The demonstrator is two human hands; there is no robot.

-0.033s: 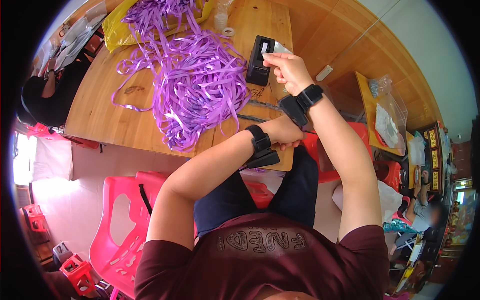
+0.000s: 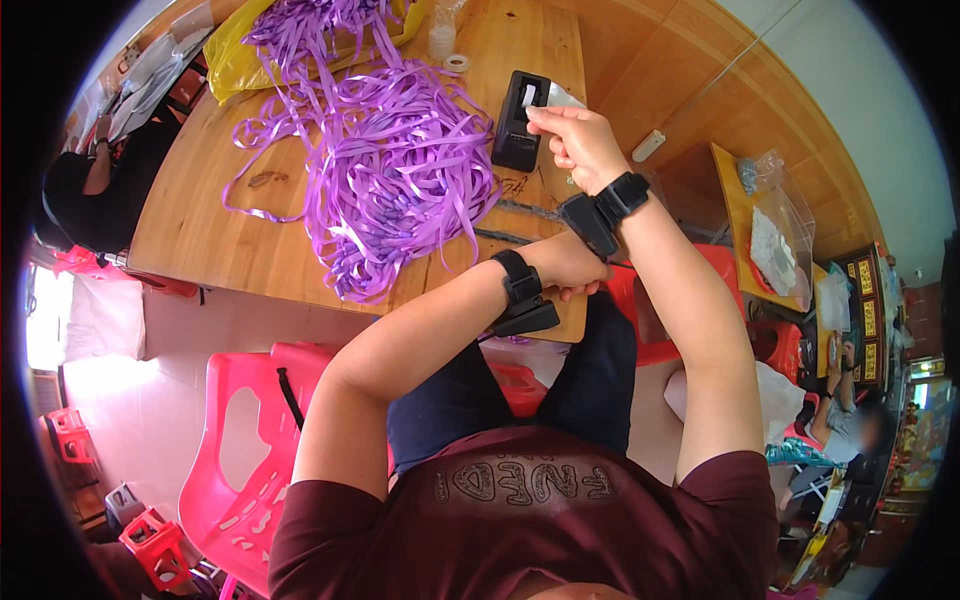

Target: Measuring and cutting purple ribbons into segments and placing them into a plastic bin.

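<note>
My right hand [image 2: 578,138] is raised beside a black tape dispenser [image 2: 513,150] with a white roll in it. Thumb and forefinger are pinched together close to the roll; whatever they hold is too small to make out. Lower down, over the near right corner of the wooden table [image 2: 200,220], my left hand [image 2: 568,262] has its fingers curled in, and what lies in them is hidden. To the left of the dispenser spreads a tangled heap of purple ribbon straps [image 2: 400,160]. Each wrist wears a black strap with a black box.
A yellow plastic bag [image 2: 228,62] with more purple straps lies at the far edge. Near it are a small tape roll [image 2: 456,63] and a clear wrapped stack. A pink chair [image 2: 240,450] stands at my left, a red chair at my right. Other people sit at the far left and right.
</note>
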